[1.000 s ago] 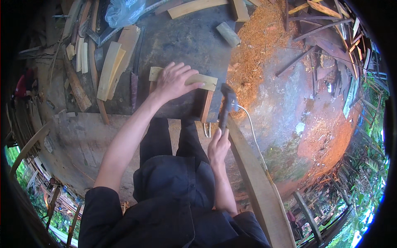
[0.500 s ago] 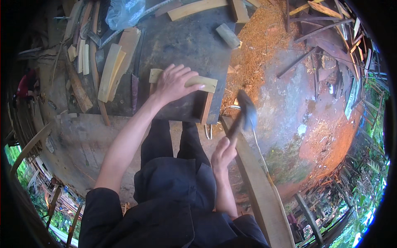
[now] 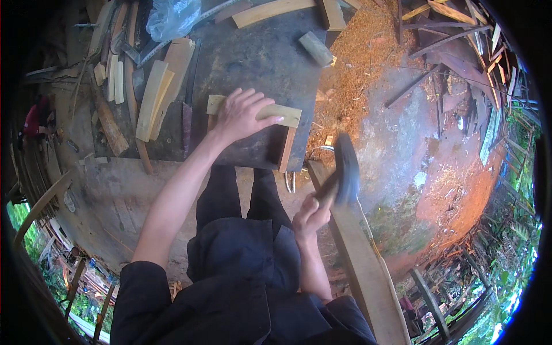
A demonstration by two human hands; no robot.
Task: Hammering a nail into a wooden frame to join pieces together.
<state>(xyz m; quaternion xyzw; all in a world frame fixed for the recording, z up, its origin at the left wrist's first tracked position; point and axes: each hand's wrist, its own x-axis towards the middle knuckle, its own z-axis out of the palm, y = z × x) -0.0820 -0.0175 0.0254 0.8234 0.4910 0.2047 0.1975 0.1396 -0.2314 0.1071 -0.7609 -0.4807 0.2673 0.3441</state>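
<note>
My left hand (image 3: pixel 242 117) rests over the middle of a short pale wooden strip (image 3: pixel 291 117), its thumb along the near side and its fingers over the far edge. Under the strip's right end stands a reddish-brown wooden piece (image 3: pixel 287 149), and a similar piece shows in part below its left end. My right hand (image 3: pixel 311 217) grips the handle of a hammer (image 3: pixel 347 167). The hammer's dark head, smeared by motion, is raised to the right of the wooden assembly, apart from it. Whether a nail sits in the strip I cannot make out.
The dark worktable (image 3: pixel 253 63) carries a short grey wood block (image 3: pixel 316 49), pale wooden slats (image 3: pixel 154 100) and a clear plastic bag (image 3: pixel 173 18). A long plank (image 3: pixel 368 267) slopes past my right side. Sawdust (image 3: pixel 359 69) covers the ground beyond the table; scrap wood lies at far right.
The hammer head has come slightly nearer to me and tilted, its handle shifting in my right hand. My left hand stays in place on the wooden strip.
</note>
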